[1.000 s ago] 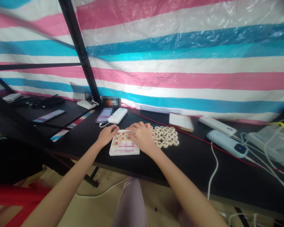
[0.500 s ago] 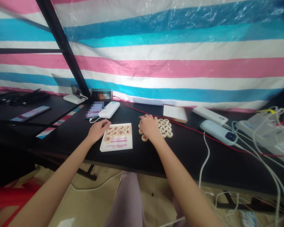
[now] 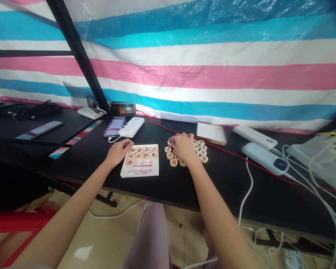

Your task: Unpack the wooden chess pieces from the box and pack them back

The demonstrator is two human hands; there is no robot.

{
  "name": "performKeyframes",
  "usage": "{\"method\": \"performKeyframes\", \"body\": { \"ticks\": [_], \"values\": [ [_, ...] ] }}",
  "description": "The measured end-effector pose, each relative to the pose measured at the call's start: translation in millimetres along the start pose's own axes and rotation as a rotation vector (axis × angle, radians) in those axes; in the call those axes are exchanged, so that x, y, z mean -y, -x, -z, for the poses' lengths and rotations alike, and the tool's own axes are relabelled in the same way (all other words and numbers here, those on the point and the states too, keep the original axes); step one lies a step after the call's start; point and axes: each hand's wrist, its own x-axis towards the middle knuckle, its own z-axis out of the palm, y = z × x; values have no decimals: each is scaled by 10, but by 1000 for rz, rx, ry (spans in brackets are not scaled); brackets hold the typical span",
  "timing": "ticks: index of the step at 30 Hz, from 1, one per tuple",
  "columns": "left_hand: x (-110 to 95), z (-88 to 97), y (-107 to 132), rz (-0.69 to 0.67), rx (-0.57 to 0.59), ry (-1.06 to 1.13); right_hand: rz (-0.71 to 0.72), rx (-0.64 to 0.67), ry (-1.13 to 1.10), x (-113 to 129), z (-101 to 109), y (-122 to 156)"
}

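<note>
A white square tray [image 3: 140, 171] lies on the black table [image 3: 226, 183] and holds several round wooden game discs [image 3: 141, 153] with red characters along its far side. My left hand [image 3: 118, 151] rests at the tray's left far corner, fingers curled against its edge. To the right of the tray sits a loose pile of the same discs [image 3: 172, 157]. My right hand [image 3: 184, 146] lies palm down on that pile, its fingers bent over the discs; what they grip is hidden.
A flat wooden-edged lid [image 3: 211, 132] lies behind the pile. White power banks [image 3: 131, 127] [image 3: 254, 137] [image 3: 266, 158], a phone [image 3: 114, 131] and several white and red cables [image 3: 248, 194] crowd the right side. A black slanted post [image 3: 78, 56] stands at the back left.
My right hand left the tray and moved right onto the loose pile of discs, which has spread a little. My left hand stayed at the tray's left corner. The camera tilted down.
</note>
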Motion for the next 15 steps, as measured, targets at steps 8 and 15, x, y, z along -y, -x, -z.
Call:
{"method": "performKeyframes", "body": {
  "ticks": [8,15],
  "values": [
    [-1,-8,20,-35,-8,15,72,-103,-435,205,81,-50],
    [-4,-8,20,-50,-14,3,518,9,-617,666,92,189]
  ]
}}
